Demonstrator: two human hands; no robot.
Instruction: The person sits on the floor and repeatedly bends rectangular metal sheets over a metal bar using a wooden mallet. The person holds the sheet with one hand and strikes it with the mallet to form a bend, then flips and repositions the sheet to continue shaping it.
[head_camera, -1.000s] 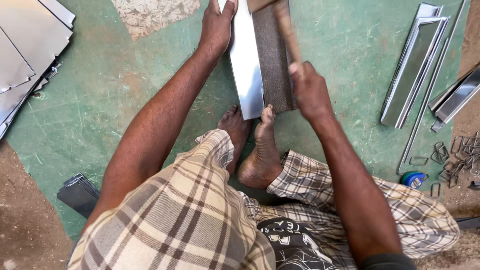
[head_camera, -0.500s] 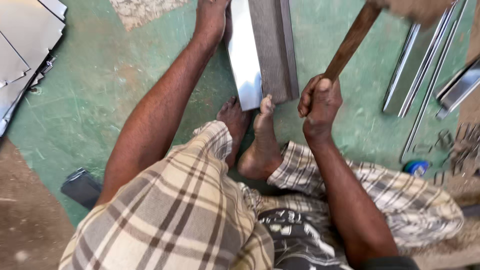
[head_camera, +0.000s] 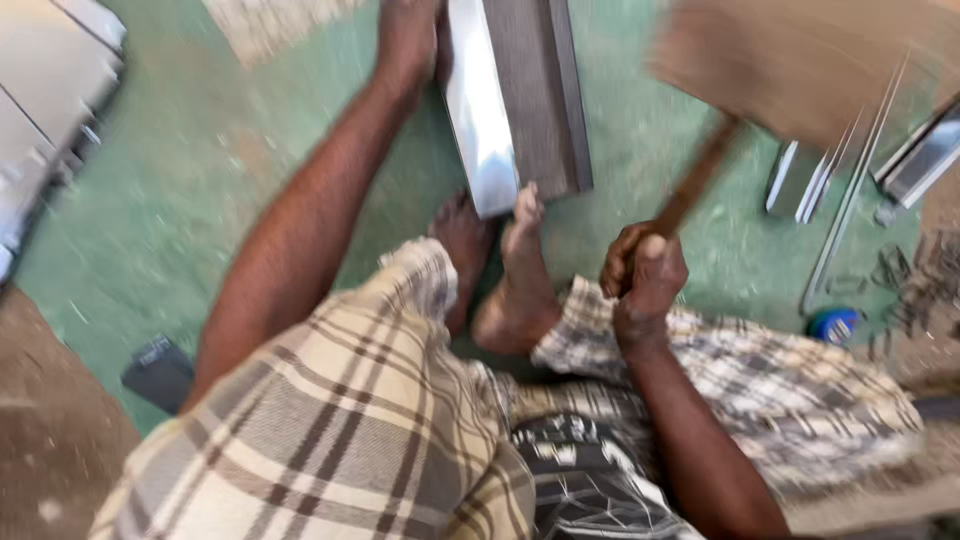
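Several metal strips right of raised mallet — sheets left.

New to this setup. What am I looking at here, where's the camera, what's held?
No machine here: a person sits on a green floor and works with bare hands. The one camera is worn on the head and looks down, so you see the person's own arms, checked cloth and bare feet.

The left hand presses on a folded sheet-metal piece at its far end; the toes of one foot rest against its near end. The right hand grips the wooden handle of a mallet, raised and blurred.

Around: flat metal sheets at the left, metal strips and a small blue object at the right.
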